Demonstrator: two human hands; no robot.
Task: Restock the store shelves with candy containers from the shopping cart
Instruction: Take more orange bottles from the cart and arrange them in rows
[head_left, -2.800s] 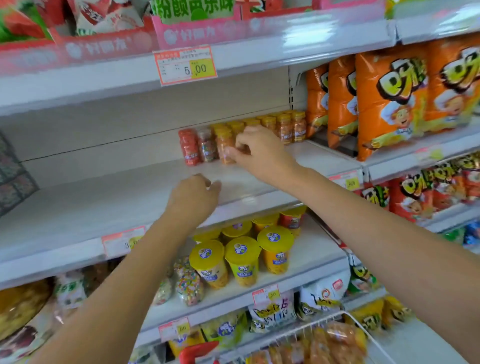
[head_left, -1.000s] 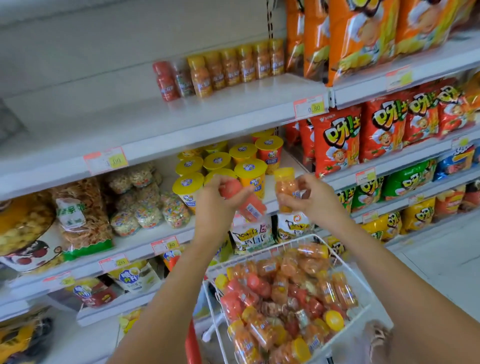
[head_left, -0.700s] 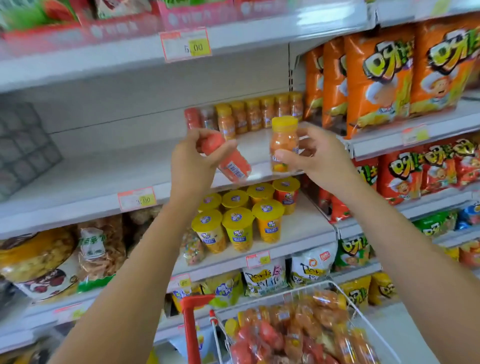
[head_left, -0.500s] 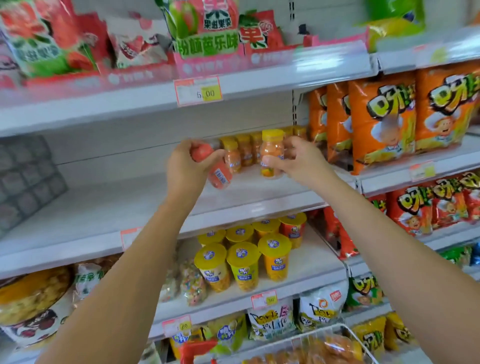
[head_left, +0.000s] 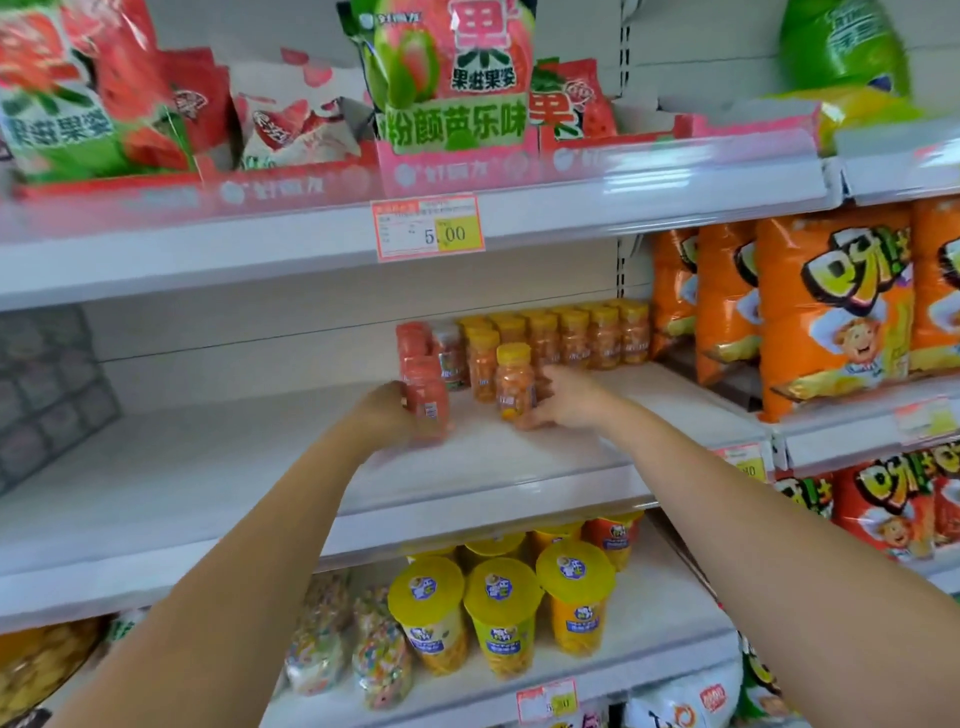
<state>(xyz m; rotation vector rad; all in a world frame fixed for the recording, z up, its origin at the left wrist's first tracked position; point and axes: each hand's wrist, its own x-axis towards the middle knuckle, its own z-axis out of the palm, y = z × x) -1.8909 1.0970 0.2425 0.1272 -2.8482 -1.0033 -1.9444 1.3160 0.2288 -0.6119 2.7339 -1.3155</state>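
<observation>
My left hand (head_left: 387, 415) grips a red candy bottle (head_left: 427, 397) standing upright on the white middle shelf (head_left: 208, 483), in front of the other red bottles. My right hand (head_left: 563, 400) holds an orange candy bottle with a yellow cap (head_left: 513, 382), upright on the same shelf, just ahead of the row of orange candy bottles (head_left: 571, 338) at the back. The shopping cart is out of view.
Orange snack bags (head_left: 831, 312) fill the shelf to the right. Red and green bags (head_left: 447, 78) sit on the shelf above, with a price tag (head_left: 428, 228) on its edge. Yellow-lidded cups (head_left: 501, 613) stand on the shelf below. A dark grid panel (head_left: 47, 384) is at the left.
Both hands took a bottle each from the cart, raised them to the middle shelf and set them down upright in front of the existing rows. The cart has dropped out of view.
</observation>
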